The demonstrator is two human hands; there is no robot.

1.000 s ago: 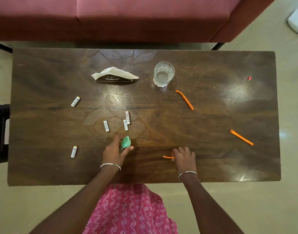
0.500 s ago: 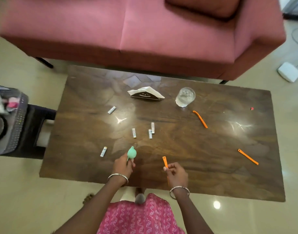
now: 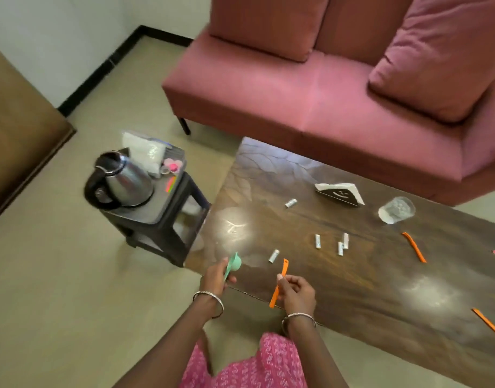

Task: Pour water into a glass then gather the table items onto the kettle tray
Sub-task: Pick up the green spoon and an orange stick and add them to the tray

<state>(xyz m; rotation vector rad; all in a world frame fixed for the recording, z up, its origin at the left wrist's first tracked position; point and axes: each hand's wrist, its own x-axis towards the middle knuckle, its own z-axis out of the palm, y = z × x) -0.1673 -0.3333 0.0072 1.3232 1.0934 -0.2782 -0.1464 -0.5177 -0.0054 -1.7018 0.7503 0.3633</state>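
My left hand (image 3: 215, 278) grips a green spoon (image 3: 233, 264) above the near left corner of the dark wooden table (image 3: 366, 287). An orange stick (image 3: 280, 281) is pinched in my right hand (image 3: 295, 289) just beside it. A steel kettle (image 3: 120, 183) stands on a grey tray (image 3: 145, 214) on a low black stool to the left of the table. On the table lie several small white sachets (image 3: 318, 241), two more orange sticks (image 3: 414, 247), a glass of water (image 3: 396, 210) and a napkin holder (image 3: 340, 194).
A pink sofa (image 3: 310, 88) runs along the far side of the table. A white packet (image 3: 144, 151) and small pink items (image 3: 172, 165) sit behind the kettle on the tray. A brown cabinet (image 3: 14, 141) stands at the far left. Beige floor surrounds the stool.
Both hands lifted off the table, the left with the green spoon, the right with the orange stick. My view swung left, bringing the kettle and its tray into sight.
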